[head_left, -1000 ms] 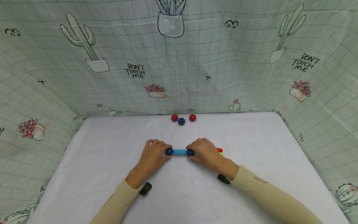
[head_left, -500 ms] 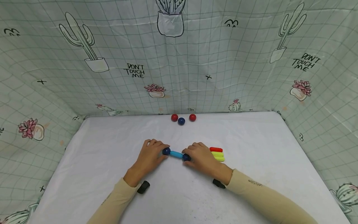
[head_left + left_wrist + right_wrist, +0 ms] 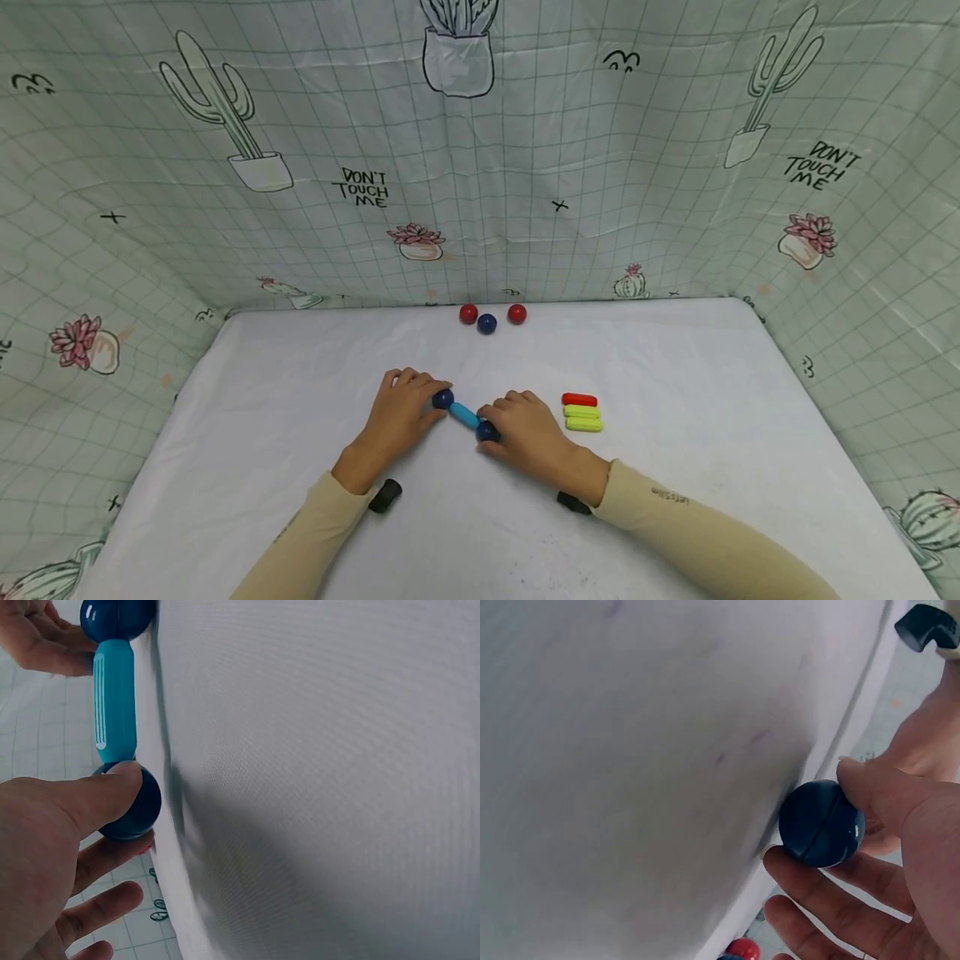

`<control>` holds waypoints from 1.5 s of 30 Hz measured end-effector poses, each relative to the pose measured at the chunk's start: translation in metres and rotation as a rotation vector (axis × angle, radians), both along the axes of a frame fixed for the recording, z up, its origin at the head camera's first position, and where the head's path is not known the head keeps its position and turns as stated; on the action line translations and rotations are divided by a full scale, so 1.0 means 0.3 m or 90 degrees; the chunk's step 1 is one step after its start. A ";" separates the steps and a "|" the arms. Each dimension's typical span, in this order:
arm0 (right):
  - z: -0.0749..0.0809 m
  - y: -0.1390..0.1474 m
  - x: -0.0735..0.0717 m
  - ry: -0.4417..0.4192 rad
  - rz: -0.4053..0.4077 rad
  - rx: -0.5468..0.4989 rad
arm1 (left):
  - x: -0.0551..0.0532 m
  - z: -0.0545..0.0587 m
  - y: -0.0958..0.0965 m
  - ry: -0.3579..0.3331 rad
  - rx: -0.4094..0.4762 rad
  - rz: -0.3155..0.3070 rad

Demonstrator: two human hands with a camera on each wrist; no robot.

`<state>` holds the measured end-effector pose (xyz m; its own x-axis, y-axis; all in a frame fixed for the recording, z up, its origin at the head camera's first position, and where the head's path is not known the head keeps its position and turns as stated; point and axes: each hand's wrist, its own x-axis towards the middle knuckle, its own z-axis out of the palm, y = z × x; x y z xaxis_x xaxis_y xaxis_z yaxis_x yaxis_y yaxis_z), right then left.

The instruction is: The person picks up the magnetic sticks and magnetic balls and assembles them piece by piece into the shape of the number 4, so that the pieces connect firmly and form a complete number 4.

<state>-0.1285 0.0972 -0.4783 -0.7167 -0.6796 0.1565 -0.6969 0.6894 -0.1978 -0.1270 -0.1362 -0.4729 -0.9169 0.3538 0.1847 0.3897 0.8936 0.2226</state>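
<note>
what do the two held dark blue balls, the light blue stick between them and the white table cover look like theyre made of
Dark blue balls: probably glossy hard plastic, given the bright highlights and the seam; coated metal is possible.
Light blue stick: likely moulded plastic with a satin finish, judging by its even colour and lengthwise ridges.
White table cover: apparently matte woven fabric, from its fine texture.

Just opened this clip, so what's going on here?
A person has a light-blue rod with a dark blue ball at each end. The left hand pinches the left ball, the right hand the right ball, which is nearer the person. Two red balls and a loose blue ball sit near the table's far edge; a red bar and two yellow bars lie beyond the right hand.
</note>
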 end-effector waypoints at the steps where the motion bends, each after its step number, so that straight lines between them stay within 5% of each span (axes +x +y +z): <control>1: 0.000 -0.002 0.003 -0.004 0.001 0.000 | -0.001 -0.002 0.000 0.003 0.002 0.001; 13: 0.004 -0.027 0.037 -0.035 0.009 -0.028 | -0.002 -0.020 0.001 0.037 -0.001 0.019; 28: 0.005 -0.046 0.070 -0.056 0.046 -0.051 | 0.021 -0.009 0.028 -0.048 0.066 0.030; 45: 0.017 0.211 -0.041 0.038 -0.106 -0.109 | 0.016 -0.009 0.052 -0.122 0.060 0.031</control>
<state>-0.1407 0.1604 -0.4733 -0.8026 -0.5132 0.3042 -0.5905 0.7558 -0.2831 -0.1223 -0.1206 -0.4755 -0.9540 0.2976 0.0361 0.2892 0.8819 0.3724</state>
